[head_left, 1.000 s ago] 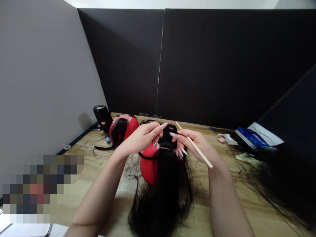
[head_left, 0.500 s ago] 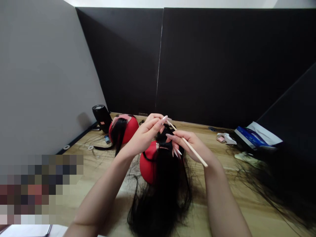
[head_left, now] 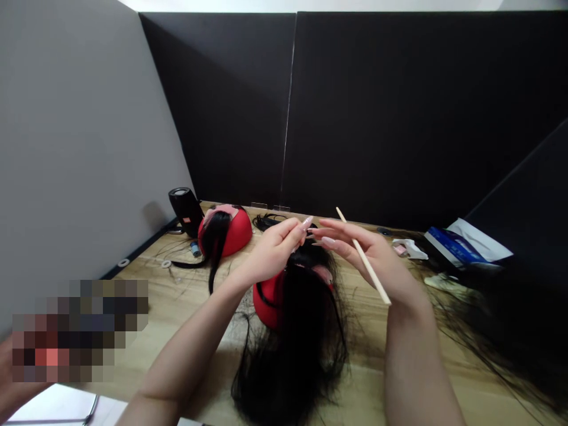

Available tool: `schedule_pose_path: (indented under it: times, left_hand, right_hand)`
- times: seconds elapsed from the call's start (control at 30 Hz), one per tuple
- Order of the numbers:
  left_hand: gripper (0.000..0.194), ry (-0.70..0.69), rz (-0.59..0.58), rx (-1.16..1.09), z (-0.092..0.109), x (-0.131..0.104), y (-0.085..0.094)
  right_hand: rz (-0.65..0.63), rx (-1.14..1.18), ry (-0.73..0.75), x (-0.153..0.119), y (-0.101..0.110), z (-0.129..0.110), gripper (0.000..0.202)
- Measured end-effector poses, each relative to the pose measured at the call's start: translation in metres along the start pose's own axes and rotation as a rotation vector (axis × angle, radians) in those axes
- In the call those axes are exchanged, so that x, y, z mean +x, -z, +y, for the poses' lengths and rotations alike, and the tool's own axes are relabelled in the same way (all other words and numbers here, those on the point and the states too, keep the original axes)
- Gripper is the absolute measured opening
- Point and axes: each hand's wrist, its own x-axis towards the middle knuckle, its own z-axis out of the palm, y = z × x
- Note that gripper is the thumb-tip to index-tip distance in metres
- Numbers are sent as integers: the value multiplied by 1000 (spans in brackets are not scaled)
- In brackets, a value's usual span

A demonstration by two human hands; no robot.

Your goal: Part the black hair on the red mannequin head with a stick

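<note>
In the middle, a red dome-shaped form point(head_left: 265, 307) bears long black hair point(head_left: 302, 349) that hangs down over its near side onto the table. Above its top is my left hand point(head_left: 281, 245), with thumb and fingers pinched together; whatever they hold is hidden. My right hand point(head_left: 373, 251) is just to the right, its fingers stretched toward the left fingertips. Across that hand slants a thin wooden stick point(head_left: 366, 260), held among the fingers, its upper end pointing up and away. A pink patch point(head_left: 323, 273) shows on the form under the hair.
A second red form point(head_left: 237, 234) with black hair stands at back left by a black cylindrical speaker point(head_left: 184, 210). White rings point(head_left: 166, 264) lie nearby. At right are a blue box point(head_left: 457, 248), crumpled white paper point(head_left: 417, 249) and loose black hair point(head_left: 492, 319). A blurred patch covers the lower left.
My right hand has moved right and its fingers have straightened. The stick has swung steeper, its tip now away from my left hand. My left hand is slightly lower and further right.
</note>
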Motion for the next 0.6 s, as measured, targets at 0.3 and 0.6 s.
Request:
schedule_pose_path:
  times: [0.3,0.6]
  left_hand:
    - [38,55,-95,-76,-3,-2,-4]
    - [35,62,-125,-150,-3,-3,3]
  right_hand:
    - [5,-189,95,2,-17,2,34]
    - [104,-84,166,5,-28,12,27]
